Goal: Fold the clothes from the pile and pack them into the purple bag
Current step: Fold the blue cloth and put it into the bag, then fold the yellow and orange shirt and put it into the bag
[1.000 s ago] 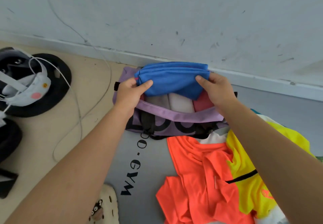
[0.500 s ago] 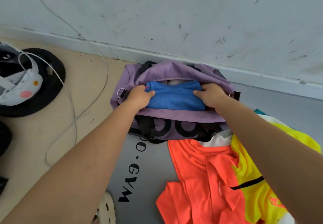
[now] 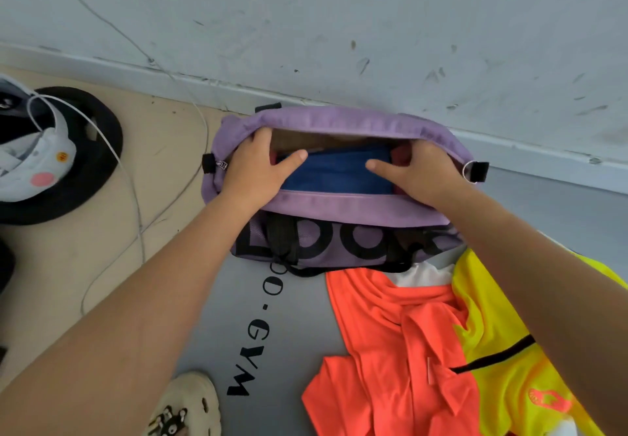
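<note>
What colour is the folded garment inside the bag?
Blue folded garment, seen in the head view.

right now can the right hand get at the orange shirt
Probably yes. The right hand is busy pressing the blue shirt into the purple bag, but the orange shirt lies uncovered just below that forearm.
</note>
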A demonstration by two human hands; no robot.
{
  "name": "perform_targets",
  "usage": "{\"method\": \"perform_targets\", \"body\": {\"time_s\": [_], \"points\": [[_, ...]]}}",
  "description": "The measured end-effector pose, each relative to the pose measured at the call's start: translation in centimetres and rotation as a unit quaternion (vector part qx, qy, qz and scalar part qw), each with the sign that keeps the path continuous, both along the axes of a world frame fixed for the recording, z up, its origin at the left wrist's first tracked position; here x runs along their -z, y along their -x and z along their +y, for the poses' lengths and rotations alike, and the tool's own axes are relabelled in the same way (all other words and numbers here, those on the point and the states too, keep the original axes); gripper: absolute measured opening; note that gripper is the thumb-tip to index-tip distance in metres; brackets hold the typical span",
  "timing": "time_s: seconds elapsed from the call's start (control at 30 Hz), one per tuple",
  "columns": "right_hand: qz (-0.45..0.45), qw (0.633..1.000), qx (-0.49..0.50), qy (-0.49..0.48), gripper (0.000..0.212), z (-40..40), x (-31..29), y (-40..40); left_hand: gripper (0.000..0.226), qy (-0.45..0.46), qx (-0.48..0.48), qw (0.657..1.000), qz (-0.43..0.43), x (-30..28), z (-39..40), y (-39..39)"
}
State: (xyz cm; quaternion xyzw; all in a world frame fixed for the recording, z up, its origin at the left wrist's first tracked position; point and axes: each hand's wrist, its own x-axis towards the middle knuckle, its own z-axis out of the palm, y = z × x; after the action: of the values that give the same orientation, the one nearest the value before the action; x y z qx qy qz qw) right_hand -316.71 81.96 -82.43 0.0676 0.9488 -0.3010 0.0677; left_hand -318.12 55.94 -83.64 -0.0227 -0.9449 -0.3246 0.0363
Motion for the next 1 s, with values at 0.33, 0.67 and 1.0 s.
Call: {"method": "perform_targets", "body": {"time_s": [0.33,0.67,1.0], "points": [[0.120,0.989,-0.003,0.082,0.011,1.5,-6.6,-5.2,0.031,0.023,0.066,0.998,-0.003,-5.3,4.8,-5.3],[-0.009,0.962,0.270,0.034,0.035,9.6,1.9,-25.1,0.029,-0.031,0.198,0.947,-0.252,1.4,17.6,-18.7],[-0.045,0.913,0.385,0.127,0.020,15.7,4.7,-32.5,0.032,0.045,0.148,0.940,-0.304,6.2,20.9,-23.1]]}}
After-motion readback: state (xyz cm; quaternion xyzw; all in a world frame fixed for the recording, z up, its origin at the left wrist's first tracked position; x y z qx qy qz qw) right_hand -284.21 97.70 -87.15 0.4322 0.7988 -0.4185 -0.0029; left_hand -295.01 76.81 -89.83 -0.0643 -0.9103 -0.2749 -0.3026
